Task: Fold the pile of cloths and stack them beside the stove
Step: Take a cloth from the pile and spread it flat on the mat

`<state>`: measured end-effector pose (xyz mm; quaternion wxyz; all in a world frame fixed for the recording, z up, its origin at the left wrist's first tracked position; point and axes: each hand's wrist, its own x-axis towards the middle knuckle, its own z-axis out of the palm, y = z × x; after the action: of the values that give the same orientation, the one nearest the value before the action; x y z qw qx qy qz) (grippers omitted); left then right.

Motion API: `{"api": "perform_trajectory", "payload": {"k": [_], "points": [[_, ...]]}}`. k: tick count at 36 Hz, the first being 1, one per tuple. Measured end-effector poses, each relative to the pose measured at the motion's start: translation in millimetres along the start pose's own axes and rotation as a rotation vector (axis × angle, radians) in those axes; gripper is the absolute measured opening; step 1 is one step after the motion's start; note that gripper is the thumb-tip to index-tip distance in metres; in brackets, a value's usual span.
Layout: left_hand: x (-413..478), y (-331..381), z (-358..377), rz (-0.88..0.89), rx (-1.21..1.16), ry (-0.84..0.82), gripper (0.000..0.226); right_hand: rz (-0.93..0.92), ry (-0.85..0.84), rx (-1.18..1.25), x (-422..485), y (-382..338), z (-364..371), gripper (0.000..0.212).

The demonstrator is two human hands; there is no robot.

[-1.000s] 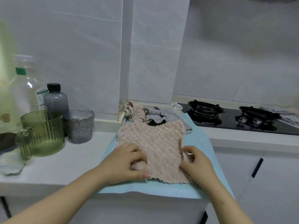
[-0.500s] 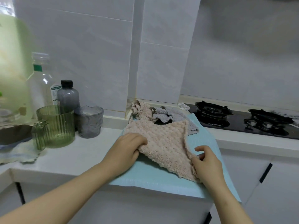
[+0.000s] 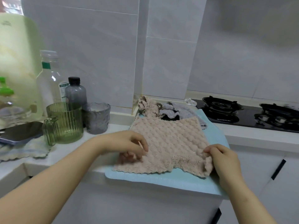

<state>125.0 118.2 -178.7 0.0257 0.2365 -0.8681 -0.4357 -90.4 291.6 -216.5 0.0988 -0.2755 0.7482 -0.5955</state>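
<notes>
A pink bobbled fleece cloth (image 3: 168, 143) lies spread, mostly flat, on a pale blue rectangular mat (image 3: 161, 180) that covers the near part of the white kitchen counter (image 3: 116, 126) and overhangs its front edge. The cloth sits between the two hands. The left hand (image 3: 126, 143) is at its near left corner, fingers curled down onto the fabric; that spot is blurred, but they appear to grip it. The right hand (image 3: 224, 160) pinches the near right corner, where the fabric is bunched and lifted a little off the mat.

Just behind the cloth, against the tiled wall, lies a crumpled pile of pink and grey cloths (image 3: 169, 109). A black glass gas stove (image 3: 242, 115) is right of the pile. Well to the left stand a green ribbed glass jug (image 3: 64, 122) and a grey glass tumbler (image 3: 97, 117).
</notes>
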Motion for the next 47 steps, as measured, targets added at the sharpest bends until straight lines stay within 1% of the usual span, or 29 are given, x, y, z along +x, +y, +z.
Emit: {"api": "perform_trajectory", "payload": {"k": [1,2,3,5,6,8,10,13,17,19,22,24,25,26,27,28,29,30,32,33,35,38,40,43,45,47], "points": [[0,2,-5,-0.019,-0.051,-0.010,0.009,0.022,0.000,0.033,1,0,-1,0.021],[3,3,-8,-0.039,-0.089,0.031,0.007,0.038,0.001,0.055,2,0,-2,0.019],[9,2,-8,-0.052,-0.080,0.131,0.004,0.048,0.006,0.070,5,0,-3,0.017],[23,-4,-3,-0.039,0.110,0.408,0.006,0.052,0.016,0.077,7,1,-3,0.016],[30,-11,1,-0.026,0.212,0.519,0.005,0.047,0.011,0.068,8,0,-2,0.015],[41,-25,13,-0.004,0.341,0.625,0.010,0.025,-0.018,0.025,7,0,-1,0.016],[48,-36,21,0.052,0.434,0.646,0.020,0.000,-0.047,-0.057,6,0,1,0.019],[49,-40,23,0.125,0.524,0.649,0.024,0.022,-0.079,-0.129,11,1,0,0.023],[49,-45,21,0.145,0.481,0.631,0.023,0.126,-0.080,-0.010,23,-3,-18,0.023],[52,-47,20,0.161,0.486,0.629,0.023,0.125,-0.117,-0.060,26,-2,-27,0.022],[55,-50,19,0.186,0.468,0.624,0.022,0.061,-0.158,-0.317,28,1,-29,0.020],[55,-51,19,0.194,0.488,0.632,0.025,-0.028,-0.157,-0.643,28,0,-25,0.012],[54,-52,19,0.206,0.529,0.677,0.026,-0.078,-0.134,-0.796,26,1,-22,0.012],[53,-51,19,0.231,0.575,0.742,0.023,-0.141,-0.107,-0.872,24,1,-20,0.014],[50,-49,21,0.286,0.604,0.810,0.020,-0.204,-0.088,-0.870,20,0,-19,0.015],[45,-46,23,0.352,0.611,0.844,0.021,-0.267,-0.083,-0.818,16,-1,-17,0.014],[40,-43,25,0.412,0.591,0.818,0.027,-0.328,-0.111,-0.756,11,-5,-15,0.011],[32,-37,28,0.427,0.537,0.727,0.034,-0.379,-0.186,-0.706,6,-7,-13,0.011],[21,-30,33,0.396,0.416,0.479,0.040,-0.420,-0.409,-0.636,-6,-9,-11,0.015],[18,-29,34,0.382,0.398,0.391,0.040,-0.422,-0.503,-0.649,-10,-9,-9,0.014],[11,-29,34,0.363,0.429,0.293,0.041,-0.432,-0.591,-0.716,-15,-2,-11,0.020],[5,-35,34,0.360,0.521,0.224,0.051,-0.428,-0.606,-0.681,-17,3,-22,0.027],[2,-37,35,0.374,0.568,0.203,0.052,-0.476,-0.585,-0.698,-18,3,-27,0.028],[-2,-36,34,0.355,0.565,0.202,0.042,-0.518,-0.546,-0.725,-19,1,-28,0.024],[-5,-33,32,0.340,0.553,0.170,0.038,-0.522,-0.517,-0.740,-20,0,-28,0.019],[-8,-30,30,0.318,0.522,0.135,0.035,-0.512,-0.479,-0.768,-19,1,-26,0.020]]}}
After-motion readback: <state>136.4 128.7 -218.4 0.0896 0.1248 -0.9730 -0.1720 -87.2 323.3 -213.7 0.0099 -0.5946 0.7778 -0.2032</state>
